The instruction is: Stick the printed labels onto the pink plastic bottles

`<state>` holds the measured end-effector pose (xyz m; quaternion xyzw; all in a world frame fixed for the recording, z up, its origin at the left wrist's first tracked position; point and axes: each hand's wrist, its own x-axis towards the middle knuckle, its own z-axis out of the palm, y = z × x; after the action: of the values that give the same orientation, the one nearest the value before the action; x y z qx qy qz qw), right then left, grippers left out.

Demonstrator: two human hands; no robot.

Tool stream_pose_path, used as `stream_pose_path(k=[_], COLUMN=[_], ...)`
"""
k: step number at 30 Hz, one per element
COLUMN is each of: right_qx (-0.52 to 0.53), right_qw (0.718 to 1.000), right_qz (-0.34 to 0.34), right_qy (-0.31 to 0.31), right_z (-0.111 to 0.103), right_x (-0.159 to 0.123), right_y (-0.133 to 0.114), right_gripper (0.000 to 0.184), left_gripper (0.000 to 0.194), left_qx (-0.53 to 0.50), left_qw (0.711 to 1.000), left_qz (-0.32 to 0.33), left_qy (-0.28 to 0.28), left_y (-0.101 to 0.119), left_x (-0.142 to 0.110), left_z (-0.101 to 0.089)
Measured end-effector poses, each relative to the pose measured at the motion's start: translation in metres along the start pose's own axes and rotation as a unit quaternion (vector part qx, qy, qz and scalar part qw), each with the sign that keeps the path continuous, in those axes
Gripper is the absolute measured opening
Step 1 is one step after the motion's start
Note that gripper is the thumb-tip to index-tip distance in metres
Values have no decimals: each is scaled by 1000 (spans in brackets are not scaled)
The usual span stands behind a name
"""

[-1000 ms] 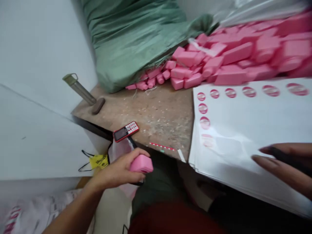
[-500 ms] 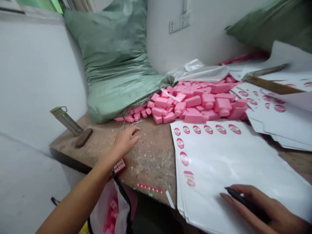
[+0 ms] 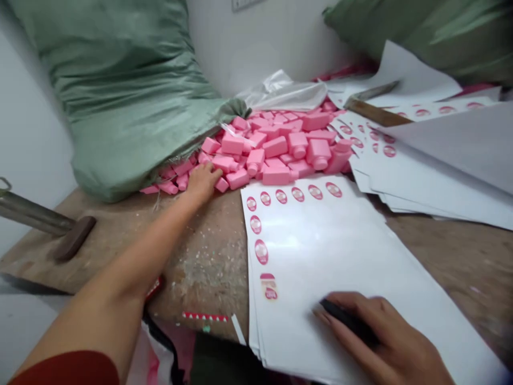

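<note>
Two hands working the bench [image 3: 208,267] right now: the left hand [image 3: 203,183], fingers open, rests on the near edge of the pink plastic bottles [image 3: 272,152] heaped at twelve o'clock, and at five o'clock the right hand [image 3: 377,337] grips a black pen [image 3: 344,321] over a white label sheet [image 3: 320,267].

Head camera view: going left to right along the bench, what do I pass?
metal tube, dark block, left hand, column of pink printed labels, right hand gripping a black pen
</note>
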<state>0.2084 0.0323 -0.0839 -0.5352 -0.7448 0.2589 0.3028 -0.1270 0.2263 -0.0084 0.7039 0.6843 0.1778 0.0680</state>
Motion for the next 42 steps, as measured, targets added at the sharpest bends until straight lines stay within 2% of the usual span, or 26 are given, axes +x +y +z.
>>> stream_pose_path(k=[2, 4, 6, 7, 9, 10, 12, 14, 16, 19, 22, 24, 33, 39, 42], right_qx=[0, -7, -11, -11, -13, -18, -30, -47, -70, -114, -150, -165, -198, -126, -120], right_qw=[999, 999, 999, 998, 996, 995, 995, 995, 994, 990, 986, 984, 977, 988, 988], right_qz=[-8, -1, 12, 17, 26, 28, 25, 5, -25, -44, -38, -41, -58, 11, 16], right_qy=[-32, -43, -52, -61, -83, -92, -97, -86, -76, -72, -59, -51, -51, -89, -94], right_z=[-7, -13, -17, -19, -23, -25, -26, -22, -15, -2, 7, 10, 13, 11, 9], right_x=[5, 9, 12, 14, 17, 19, 24, 30, 36, 44, 47, 47, 48, 49, 49], right_y=[-9, -14, -18, -20, -25, -27, -34, -42, -49, -55, -55, -54, -53, -47, -45], right_gripper=[31, 32, 35, 37, 38, 38, 37, 33, 28, 22, 17, 16, 19, 18, 18], left_gripper=[31, 37, 40, 42, 46, 48, 46, 35, 23, 19, 25, 29, 32, 31, 30], left_qx=[22, -8, -136, -244, -468, -545, -649, -714, -755, -790, -808, -811, -818, -821, -821], left_qw=[1000, 998, 986, 963, 873, 824, 730, 650, 592, 542, 509, 498, 483, 466, 458], left_qz=[-12, -36, -68, -85, -128, -155, -215, -260, -278, -280, -290, -300, -308, -324, -334], left_qy=[16, 50, 75, 76, 51, 35, 2, -28, -47, -55, -61, -62, -50, -56, -59], left_y=[7, 20, 37, 46, 65, 73, 86, 95, 101, 107, 110, 112, 114, 113, 113], left_x=[-14, -38, -72, -91, -128, -143, -165, -174, -173, -163, -159, -159, -163, -161, -161], left_z=[-8, -14, -17, -17, -13, -10, -3, 5, 13, 25, 35, 39, 44, 42, 40])
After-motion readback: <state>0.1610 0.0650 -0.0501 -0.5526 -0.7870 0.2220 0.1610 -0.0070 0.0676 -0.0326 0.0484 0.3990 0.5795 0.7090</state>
